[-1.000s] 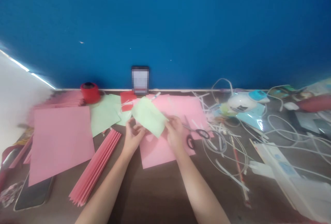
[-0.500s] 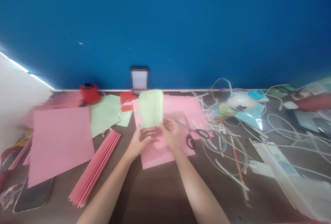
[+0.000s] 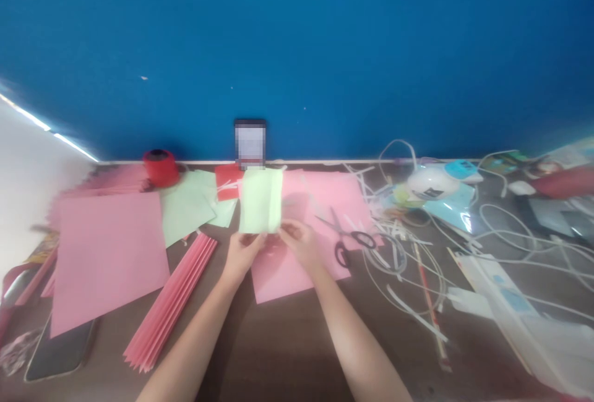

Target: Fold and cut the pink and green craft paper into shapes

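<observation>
A light green sheet of paper (image 3: 260, 201) is held up between my hands, with a fold line running along its right side. My left hand (image 3: 244, 253) grips its lower edge near the left corner. At the lower right corner, my right hand (image 3: 299, 241) pinches the same sheet. Below and behind it lie pink sheets of paper (image 3: 292, 275) on the dark table. Scissors (image 3: 346, 238) with dark handles rest on the pink paper, just right of my right hand. Some of my fingertips are hidden behind the green sheet.
Left of my arms lie a pleated pink paper (image 3: 171, 303), a pink sheet (image 3: 109, 253), green sheets (image 3: 188, 204) and a phone (image 3: 60, 349). A red roll (image 3: 161, 169) stands near the blue wall. White strips, a paintbrush (image 3: 424, 284) and a white glue bottle (image 3: 431, 184) crowd the right.
The green sheet has moved slightly left and its fold along the right side shows more clearly. My left hand has closed in on the lower edge.
</observation>
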Action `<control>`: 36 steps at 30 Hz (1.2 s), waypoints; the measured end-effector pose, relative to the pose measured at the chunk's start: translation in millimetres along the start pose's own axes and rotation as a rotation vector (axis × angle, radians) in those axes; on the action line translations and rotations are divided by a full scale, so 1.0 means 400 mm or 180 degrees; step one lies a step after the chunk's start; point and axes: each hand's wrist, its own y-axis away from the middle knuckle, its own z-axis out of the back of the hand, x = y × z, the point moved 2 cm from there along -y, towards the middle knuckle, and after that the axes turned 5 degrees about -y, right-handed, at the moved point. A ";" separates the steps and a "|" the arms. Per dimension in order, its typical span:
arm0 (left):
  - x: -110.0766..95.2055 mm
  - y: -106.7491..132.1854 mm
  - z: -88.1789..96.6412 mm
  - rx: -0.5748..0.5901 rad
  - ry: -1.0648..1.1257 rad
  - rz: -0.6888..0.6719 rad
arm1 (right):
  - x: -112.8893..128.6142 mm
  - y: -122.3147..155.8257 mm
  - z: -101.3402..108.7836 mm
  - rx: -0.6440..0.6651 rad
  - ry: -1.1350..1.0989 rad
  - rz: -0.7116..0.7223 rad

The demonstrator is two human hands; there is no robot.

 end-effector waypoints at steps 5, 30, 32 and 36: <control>0.008 -0.005 0.008 -0.0219 -0.0320 -0.0058 | 0.000 0.002 -0.007 0.0213 -0.0006 -0.0020; 0.004 -0.006 0.012 -0.0260 -0.0528 -0.0095 | 0.001 0.010 -0.018 0.0595 0.0414 0.0232; 0.005 -0.007 0.011 -0.0239 -0.0524 -0.0123 | 0.003 0.011 -0.018 0.0616 0.0459 0.0283; 0.014 -0.010 0.013 -0.0240 -0.0488 -0.0077 | 0.007 0.012 -0.022 0.0700 0.0482 0.0290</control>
